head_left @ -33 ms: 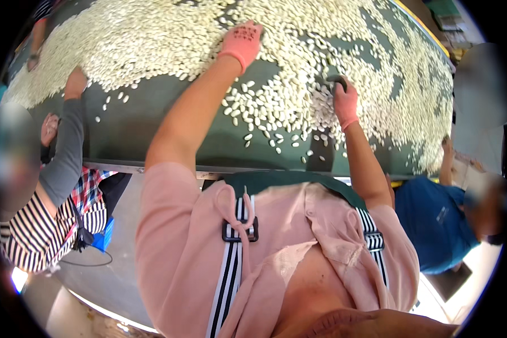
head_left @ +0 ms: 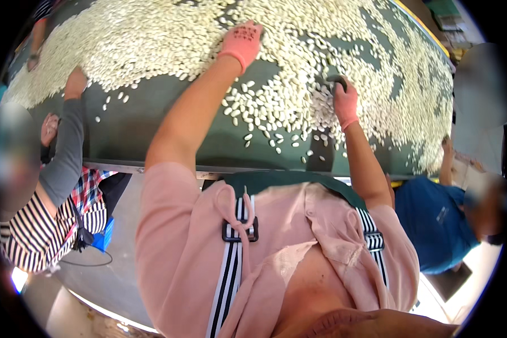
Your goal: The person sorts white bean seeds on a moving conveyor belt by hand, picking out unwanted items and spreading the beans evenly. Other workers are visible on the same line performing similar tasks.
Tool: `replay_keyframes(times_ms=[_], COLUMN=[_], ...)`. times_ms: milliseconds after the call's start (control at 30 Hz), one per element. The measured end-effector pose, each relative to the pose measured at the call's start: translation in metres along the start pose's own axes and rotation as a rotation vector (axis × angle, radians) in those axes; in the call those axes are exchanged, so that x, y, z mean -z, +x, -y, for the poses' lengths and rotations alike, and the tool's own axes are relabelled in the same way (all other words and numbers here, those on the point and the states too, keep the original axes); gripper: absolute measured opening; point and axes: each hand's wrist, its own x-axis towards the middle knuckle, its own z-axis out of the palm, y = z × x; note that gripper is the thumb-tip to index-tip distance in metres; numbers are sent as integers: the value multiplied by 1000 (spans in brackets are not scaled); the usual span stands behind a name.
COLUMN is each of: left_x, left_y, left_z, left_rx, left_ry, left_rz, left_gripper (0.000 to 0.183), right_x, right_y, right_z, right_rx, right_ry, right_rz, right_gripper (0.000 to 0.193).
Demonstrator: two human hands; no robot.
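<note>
White beans (head_left: pixel 152 42), large and pale, lie in a broad layer on a dark green table or belt surface (head_left: pixel 152 121). My left hand (head_left: pixel 243 42), in a pink glove with dark print on its back, reaches to the far part of the layer. Its fingers are turned down and hidden. To the right, my right hand (head_left: pixel 345 100) rests among the beans in a matching glove with a dark coating. A dark finger stretches out and curves to the left, apart from the palm; no held thing shows. Loose beans lie between both hands.
At the left, a person in a striped top (head_left: pixel 34 225) leans toward the beans with a hand (head_left: pixel 76 83) near their edge. Another person in blue (head_left: pixel 434 222) stands at the right. A metal edge (head_left: pixel 135 167) runs along the near side of the surface.
</note>
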Motion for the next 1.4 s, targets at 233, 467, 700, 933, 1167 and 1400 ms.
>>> replay_keyframes(times_ms=[233,467,700,933,1167,1400], left_x=[-2,-7,17,-20,13,-51], left_y=[15,-38,-40,-63,-12,25], left_z=[-8,-3,107,90,64,189], left_rx=[-123,113,502,340,520,669], left_ry=[164,-467,-525,-795,-905,-1619], left_rz=[214,230,-520,5,47,110], left_gripper=[37,41,38,45,40,29], right_x=[55,21,-62,-33,-3,-20], right_y=[-40,-68,-75,3,114,237], right_z=[-47,19,62,7,-41,-52], right_rx=[-221,-432,-215,-256,-147,-634], right_ry=[-295,167,-150,-413,-354,339], right_rz=[-150,350,619,-129,-172,85], right_gripper=[29,34,38,32,40,47])
